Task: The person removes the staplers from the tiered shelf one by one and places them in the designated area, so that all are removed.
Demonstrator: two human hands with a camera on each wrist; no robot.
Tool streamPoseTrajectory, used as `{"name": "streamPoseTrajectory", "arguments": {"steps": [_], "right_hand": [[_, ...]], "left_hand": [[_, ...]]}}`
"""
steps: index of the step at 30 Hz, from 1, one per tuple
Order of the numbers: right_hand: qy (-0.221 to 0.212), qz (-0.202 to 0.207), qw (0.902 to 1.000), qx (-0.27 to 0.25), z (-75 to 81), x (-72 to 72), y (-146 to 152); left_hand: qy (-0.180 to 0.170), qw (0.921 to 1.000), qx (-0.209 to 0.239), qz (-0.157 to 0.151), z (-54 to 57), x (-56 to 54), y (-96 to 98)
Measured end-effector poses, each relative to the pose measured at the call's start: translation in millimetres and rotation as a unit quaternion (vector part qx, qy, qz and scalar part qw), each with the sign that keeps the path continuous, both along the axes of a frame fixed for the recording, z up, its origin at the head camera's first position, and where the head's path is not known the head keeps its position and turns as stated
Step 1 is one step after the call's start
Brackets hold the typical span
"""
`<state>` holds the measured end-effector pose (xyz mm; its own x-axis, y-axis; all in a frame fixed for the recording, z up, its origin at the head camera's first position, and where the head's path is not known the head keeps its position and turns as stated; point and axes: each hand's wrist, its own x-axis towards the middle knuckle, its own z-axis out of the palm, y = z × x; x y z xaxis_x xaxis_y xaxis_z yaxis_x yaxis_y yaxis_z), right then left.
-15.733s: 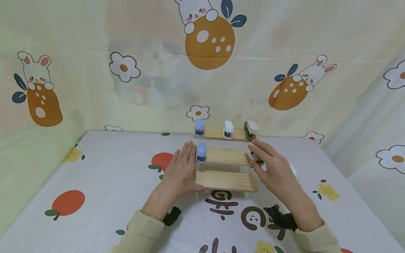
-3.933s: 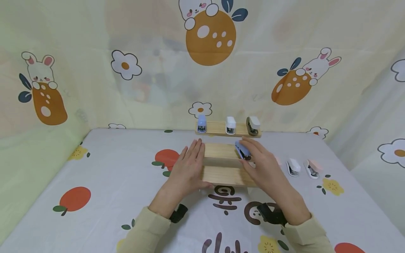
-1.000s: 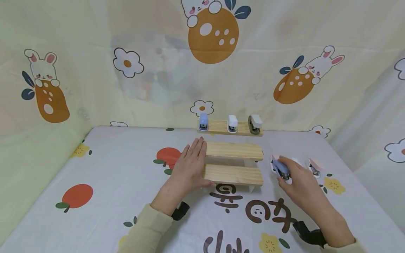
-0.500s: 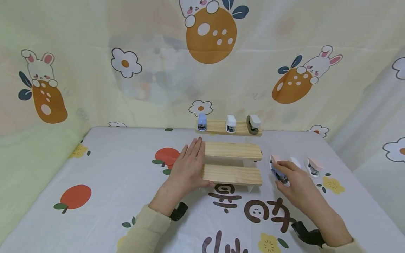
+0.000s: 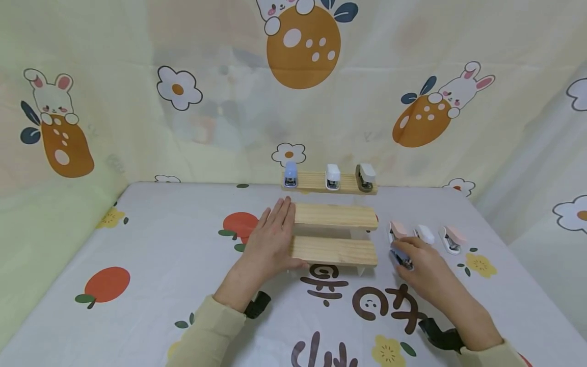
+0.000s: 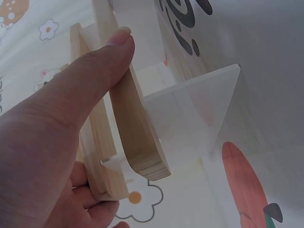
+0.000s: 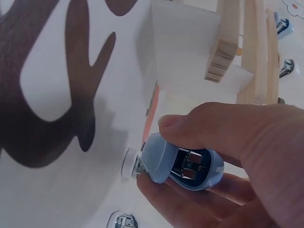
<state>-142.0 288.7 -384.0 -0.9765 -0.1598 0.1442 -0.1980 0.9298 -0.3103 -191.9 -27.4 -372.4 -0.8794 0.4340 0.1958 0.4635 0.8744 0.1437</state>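
My left hand [image 5: 270, 242] steadies the left end of a stepped wooden rack [image 5: 335, 250]. In the left wrist view its thumb [image 6: 111, 52] presses the lowest board's front edge, the other fingers at the end of a board behind. On the right, my right hand [image 5: 428, 272] grips a small light-blue stapler [image 7: 159, 156] between thumb and fingers, low over the tablecloth. A pink stapler [image 5: 397, 229] stands just behind it, then a white stapler [image 5: 424, 234] and another pink stapler [image 5: 453, 238] farther right. The rack's two lower boards bear no staplers.
The rack's back board [image 5: 312, 181] carries a blue stapler [image 5: 291, 174], a white stapler [image 5: 332, 177] and a white-and-grey stapler [image 5: 366, 177]. A translucent support [image 6: 190, 109] holds up the boards. Behind the table hangs a patterned curtain [image 5: 220, 127].
The blue stapler has gone from the middle board to the right, then down beside the pink stapler, in my right hand. The middle board has been emptied of staplers. My left hand stays at the rack.
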Motion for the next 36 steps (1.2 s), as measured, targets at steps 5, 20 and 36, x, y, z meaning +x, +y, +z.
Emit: {"name": "streamPoseTrajectory", "arguments": {"steps": [5, 20, 36], "right_hand": [[-0.004, 0.0, 0.9999, 0.01, -6.1, -0.8, -1.0], [-0.039, -0.013, 0.999, 0.014, -7.9, -0.7, -2.9], [-0.045, -0.008, 0.9989, 0.008, -10.4, -1.0, -2.5]], "left_hand": [[0.001, 1.0, 0.002, 0.001, -0.4, 0.2, 0.3], [-0.001, 1.0, 0.004, 0.002, 1.0, 0.1, 1.4], [-0.007, 1.0, 0.005, 0.005, 1.5, 2.0, 0.6]]}}
